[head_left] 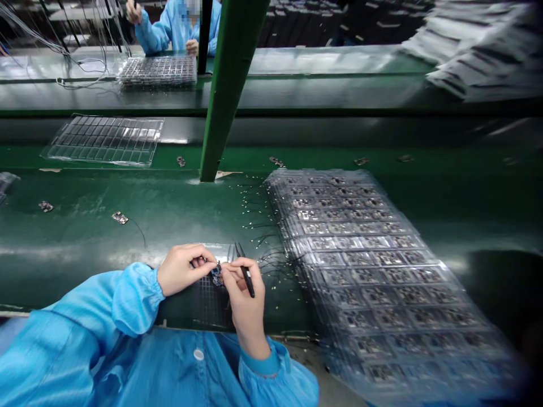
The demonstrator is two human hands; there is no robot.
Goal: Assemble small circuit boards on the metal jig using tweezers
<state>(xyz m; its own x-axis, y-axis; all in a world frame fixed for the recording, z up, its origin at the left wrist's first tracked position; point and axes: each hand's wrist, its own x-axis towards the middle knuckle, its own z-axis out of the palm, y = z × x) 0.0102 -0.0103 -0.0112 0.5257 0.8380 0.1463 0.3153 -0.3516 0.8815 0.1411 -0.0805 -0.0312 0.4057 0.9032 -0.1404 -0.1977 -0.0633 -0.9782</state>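
My left hand pinches the left side of a small circuit board above the bench near its front edge. My right hand has its thumb and fingertip at the board's right side and also holds black tweezers, whose tips point up and away from the board. Under the hands lies a dark gridded pad. On the right, a large stack of clear trays holds several circuit boards, with thin black wires sticking out along its left side.
Loose boards lie on the green bench at the left, and others farther back. A clear empty tray is at the back left. A green post stands mid-view. A person in blue sits opposite.
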